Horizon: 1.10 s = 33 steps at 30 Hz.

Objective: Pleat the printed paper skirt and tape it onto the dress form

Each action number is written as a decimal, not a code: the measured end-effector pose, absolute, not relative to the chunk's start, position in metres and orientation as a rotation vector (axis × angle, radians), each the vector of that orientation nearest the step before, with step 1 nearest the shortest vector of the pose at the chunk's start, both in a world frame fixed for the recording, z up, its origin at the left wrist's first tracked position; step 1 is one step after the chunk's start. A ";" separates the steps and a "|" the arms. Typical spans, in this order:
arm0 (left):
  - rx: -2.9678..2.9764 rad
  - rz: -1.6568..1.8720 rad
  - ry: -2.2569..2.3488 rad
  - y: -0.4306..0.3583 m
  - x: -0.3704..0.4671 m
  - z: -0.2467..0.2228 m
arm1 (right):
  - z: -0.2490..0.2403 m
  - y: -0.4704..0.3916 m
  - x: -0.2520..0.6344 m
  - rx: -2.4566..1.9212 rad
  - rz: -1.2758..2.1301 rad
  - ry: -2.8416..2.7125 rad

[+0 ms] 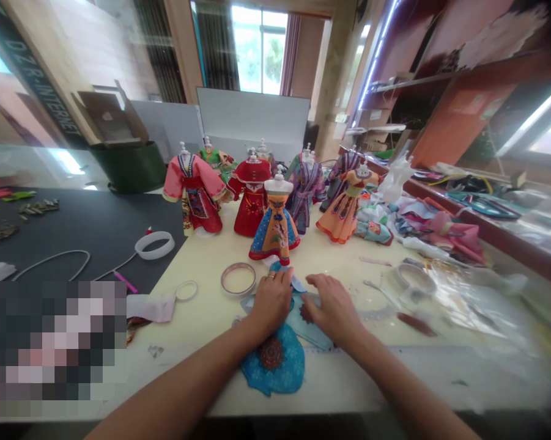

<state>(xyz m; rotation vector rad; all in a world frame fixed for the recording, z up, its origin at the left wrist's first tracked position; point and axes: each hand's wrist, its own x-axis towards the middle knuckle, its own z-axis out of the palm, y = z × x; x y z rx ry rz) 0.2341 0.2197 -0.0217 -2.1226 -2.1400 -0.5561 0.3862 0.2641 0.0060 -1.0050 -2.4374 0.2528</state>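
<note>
A blue patterned fabric piece (282,366) with a round reddish motif lies at the table's front, partly under my left wrist. My left hand (274,299) has its fingers pressed together on the upper end of blue cloth. Just to the right, my right hand (332,305) has its fingers apart, over a pale blue fabric piece (318,332). A bit of light blue material (298,284) shows between the two hands. Right behind them stands a small form in an orange and blue dress (275,229).
Several more dressed forms, one in a red dress (251,198), stand behind. Tape rolls (238,294) lie left and right of my hands. A red-handled tool (416,324) and clear plastic (468,305) are at the right. A ruler (394,350) crosses the front.
</note>
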 end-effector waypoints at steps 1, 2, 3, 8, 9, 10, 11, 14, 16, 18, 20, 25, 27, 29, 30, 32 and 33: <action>-2.126 -0.581 -2.150 0.219 0.234 -0.022 | 0.006 0.266 0.378 -0.986 0.247 -2.479; -2.130 -0.606 -2.162 0.219 0.234 -0.021 | 0.006 0.269 0.370 -0.980 0.239 -2.514; -2.134 -0.633 -2.174 0.219 0.233 -0.021 | 0.004 0.273 0.364 -0.986 0.232 -2.539; -2.177 -0.807 -2.243 0.217 0.221 -0.013 | -0.006 0.292 0.356 -1.124 0.260 -2.498; -2.197 -0.847 -2.254 0.217 0.215 -0.009 | -0.008 0.294 0.358 -1.166 0.278 -2.466; -2.213 -0.885 -2.264 0.216 0.209 -0.005 | -0.009 0.296 0.360 -1.207 0.297 -2.434; -2.219 -0.919 -2.275 0.214 0.202 0.000 | -0.010 0.298 0.363 -1.246 0.317 -2.404; -2.130 -0.988 -2.325 0.208 0.176 0.017 | -0.013 0.301 0.368 -1.326 0.369 -2.339; -2.070 -0.978 -2.358 0.200 0.161 0.026 | -0.013 0.303 0.370 -1.355 0.393 -2.309; -2.075 -0.914 -2.377 0.193 0.150 0.031 | -0.013 0.305 0.371 -1.371 0.413 -2.281; -2.141 -0.808 -2.373 0.186 0.144 0.031 | -0.014 0.307 0.371 -1.379 0.434 -2.256; -2.255 -0.555 -2.325 0.183 0.146 0.021 | -0.014 0.311 0.372 -1.394 0.502 -2.189; -2.241 -0.488 -2.315 0.185 0.147 0.017 | -0.015 0.312 0.372 -1.395 0.532 -2.168; -2.195 -0.433 -2.315 0.186 0.145 0.014 | -0.015 0.313 0.372 -1.389 0.561 -2.158; -2.159 -0.412 -2.318 0.186 0.143 0.014 | -0.015 0.313 0.372 -1.385 0.574 -2.156; -2.069 -0.383 -2.332 0.186 0.138 0.013 | -0.014 0.312 0.372 -1.378 0.592 -2.151; -2.021 -0.375 -2.341 0.186 0.136 0.013 | -0.014 0.311 0.371 -1.373 0.598 -2.148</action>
